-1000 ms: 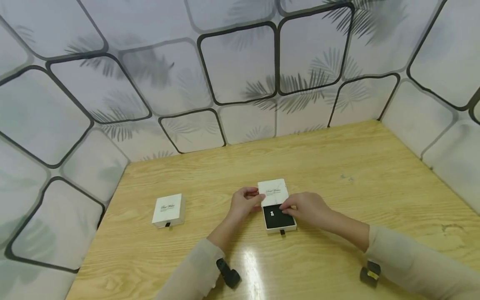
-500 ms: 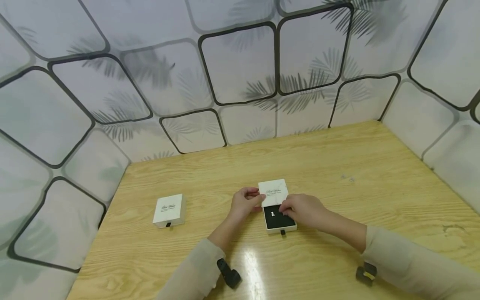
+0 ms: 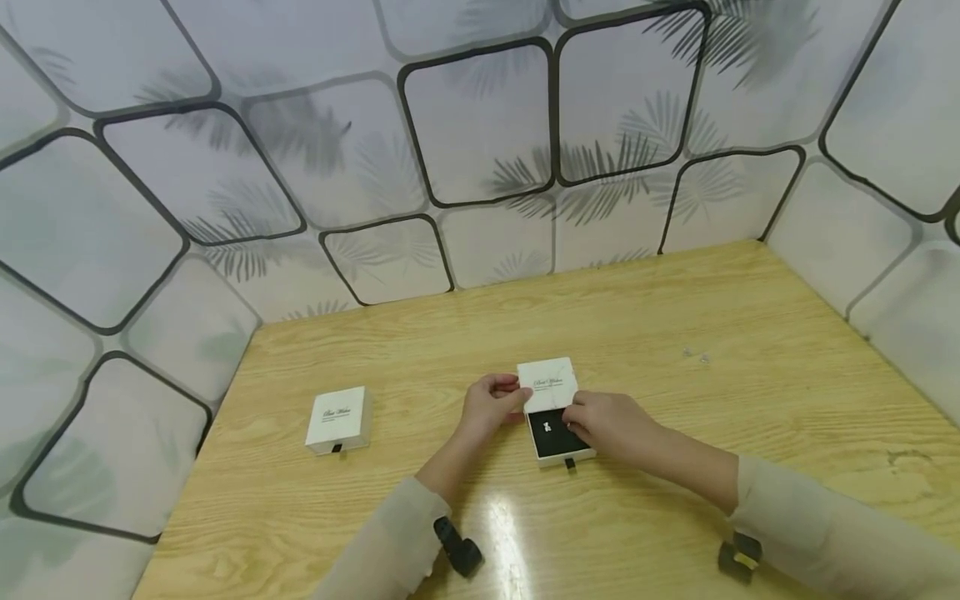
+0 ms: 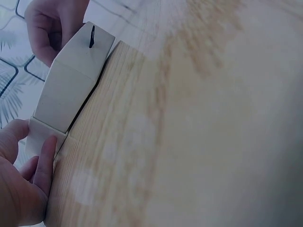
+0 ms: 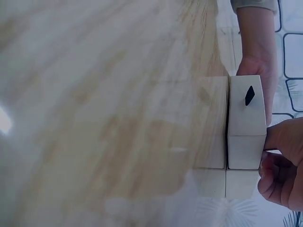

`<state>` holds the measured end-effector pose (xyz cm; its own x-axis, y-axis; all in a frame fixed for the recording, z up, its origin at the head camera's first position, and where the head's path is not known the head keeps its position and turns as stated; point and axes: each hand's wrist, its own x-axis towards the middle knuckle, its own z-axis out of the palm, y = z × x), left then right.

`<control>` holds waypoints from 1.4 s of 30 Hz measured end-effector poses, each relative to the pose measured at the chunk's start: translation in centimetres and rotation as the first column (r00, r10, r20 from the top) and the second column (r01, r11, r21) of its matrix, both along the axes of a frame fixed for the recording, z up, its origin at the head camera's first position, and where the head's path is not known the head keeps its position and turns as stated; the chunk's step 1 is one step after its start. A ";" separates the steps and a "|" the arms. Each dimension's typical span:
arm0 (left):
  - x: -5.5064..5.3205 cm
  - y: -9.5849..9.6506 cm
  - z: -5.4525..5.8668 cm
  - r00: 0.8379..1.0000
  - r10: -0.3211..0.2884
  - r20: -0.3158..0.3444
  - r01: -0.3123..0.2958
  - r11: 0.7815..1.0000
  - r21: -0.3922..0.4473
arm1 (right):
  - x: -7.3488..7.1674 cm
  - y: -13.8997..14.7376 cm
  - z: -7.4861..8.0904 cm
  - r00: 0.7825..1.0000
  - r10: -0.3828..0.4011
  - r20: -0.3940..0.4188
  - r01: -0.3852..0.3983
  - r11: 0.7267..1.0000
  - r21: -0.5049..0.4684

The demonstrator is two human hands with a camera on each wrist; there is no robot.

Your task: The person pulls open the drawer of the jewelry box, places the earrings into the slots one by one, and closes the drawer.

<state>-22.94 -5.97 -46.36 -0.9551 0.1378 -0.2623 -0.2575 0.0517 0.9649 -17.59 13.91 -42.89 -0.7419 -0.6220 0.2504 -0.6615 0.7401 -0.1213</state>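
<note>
In the head view, a white jewellery box (image 3: 546, 377) with dark script lies with its drawer (image 3: 551, 460) pulled out toward me. A black pad (image 3: 550, 442) fills the drawer, and a small silver earring-like piece (image 3: 547, 426) sits toward its left. My left hand (image 3: 483, 408) grips the sleeve's left side, thumb on top; the left wrist view shows its fingers (image 4: 46, 165) along the sleeve. At the drawer's right edge, my right hand (image 3: 618, 425) has bent fingers over the pad. Its fingertips are hidden, so I cannot tell whether they pinch anything.
Another white box (image 3: 336, 421), with matching script and a black pull tab, stands closed at the left of the wooden table (image 3: 420, 358). Two tiny clear bits (image 3: 696, 356) lie at the back right. A patterned wall covering (image 3: 480, 125) rises behind the table.
My right hand has shifted slightly right over the pad, and the drawer's front has moved a little to the right with it. My left hand keeps its grip on the sleeve.
</note>
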 end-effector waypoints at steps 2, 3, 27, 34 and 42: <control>-0.1 -0.1 0.1 1.000 -0.003 0.002 0.003 1.000 0.000 | 0.0 -0.1 0.2 1.000 -0.004 0.005 0.004 1.000 0.004; -0.1 -0.1 0.2 1.000 -0.005 0.003 0.005 1.000 0.000 | 0.0 -0.1 0.3 1.000 -0.005 0.015 0.005 1.000 0.000; 1.4 0.0 3.5 0.999 -0.029 0.015 0.029 1.000 -0.010 | -1.9 0.6 1.1 0.874 -0.075 0.480 0.206 0.952 -0.228; 1.2 -0.1 3.0 0.999 -0.028 0.019 0.028 1.000 -0.008 | -2.3 0.9 1.3 0.861 -0.048 0.507 0.195 0.951 -0.241; -0.2 0.0 0.0 1.000 -0.011 0.016 0.011 1.000 0.006 | -2.8 1.6 1.4 0.831 0.004 0.556 0.174 0.948 -0.267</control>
